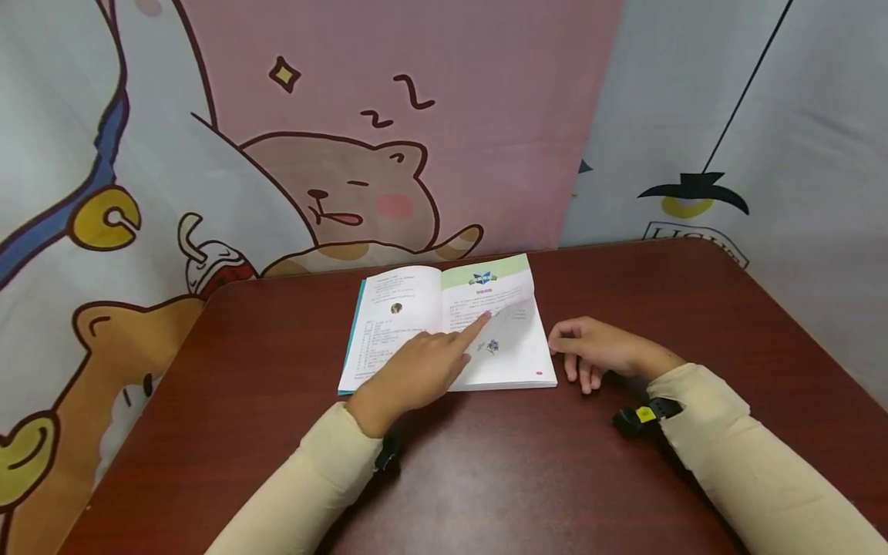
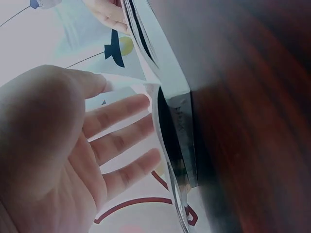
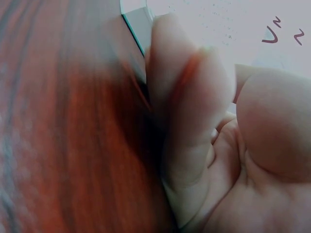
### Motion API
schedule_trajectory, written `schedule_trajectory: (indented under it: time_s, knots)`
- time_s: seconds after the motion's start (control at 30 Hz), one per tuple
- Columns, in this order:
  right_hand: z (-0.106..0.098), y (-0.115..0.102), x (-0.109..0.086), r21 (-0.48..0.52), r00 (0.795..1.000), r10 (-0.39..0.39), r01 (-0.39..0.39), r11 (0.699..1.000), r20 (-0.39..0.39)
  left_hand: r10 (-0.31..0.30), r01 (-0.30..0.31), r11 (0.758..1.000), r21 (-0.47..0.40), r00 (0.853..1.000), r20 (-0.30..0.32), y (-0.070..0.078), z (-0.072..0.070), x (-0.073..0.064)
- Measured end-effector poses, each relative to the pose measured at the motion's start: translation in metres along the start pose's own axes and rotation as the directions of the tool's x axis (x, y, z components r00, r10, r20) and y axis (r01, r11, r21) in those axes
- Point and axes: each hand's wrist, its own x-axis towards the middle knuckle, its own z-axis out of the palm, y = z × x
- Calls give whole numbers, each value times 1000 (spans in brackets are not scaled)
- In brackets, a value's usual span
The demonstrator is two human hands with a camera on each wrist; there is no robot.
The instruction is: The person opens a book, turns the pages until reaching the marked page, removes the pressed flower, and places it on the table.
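Observation:
An open book (image 1: 409, 277) lies on the table, text and small pictures on its pages. My left hand (image 1: 416, 366) reaches over its lower middle, index finger stretched out onto the right side. A raised page (image 1: 516, 285) with a green top band meets that fingertip, baring a flower drawing below. In the left wrist view, the thumb of the left hand (image 2: 73, 141) touches the lifted sheet, while three other fingers extend loosely. My right hand (image 1: 600, 351) rests beside the book's right edge, fingers loosely bent and holding nothing; in the right wrist view its fingers (image 3: 189, 97) are close and blurred.
The dark reddish-brown table (image 1: 486, 478) spreads around the book and both forearms. Behind it hangs a cloth (image 1: 499, 139) printed with cartoon animals. A black wrist device (image 1: 631, 420) sits under the right wrist, and another (image 1: 387, 455) under the left.

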Motion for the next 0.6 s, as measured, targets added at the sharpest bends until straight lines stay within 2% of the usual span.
schedule_trajectory:
  time_s: [0.17, 0.3, 0.5, 0.6]
  knots:
    - [-2, 3, 2, 1, 1000, -7, 7, 1000, -1, -69, 71, 996, -61, 997, 37, 0, 0, 2]
    - [-2, 3, 2, 2, 1000, -5, 5, 1000, -3, -75, 75, 993, -86, 997, 7, -3, 0, 4]
    - [-1, 0, 1, 7, 1000, -2, 2, 1000, 2, -36, 36, 999, -9, 997, -74, -6, 0, 5]
    - [0, 0, 1, 9, 1000, 3, -3, 1000, 1, -22, 25, 999, 43, 997, -81, -7, 0, 4]
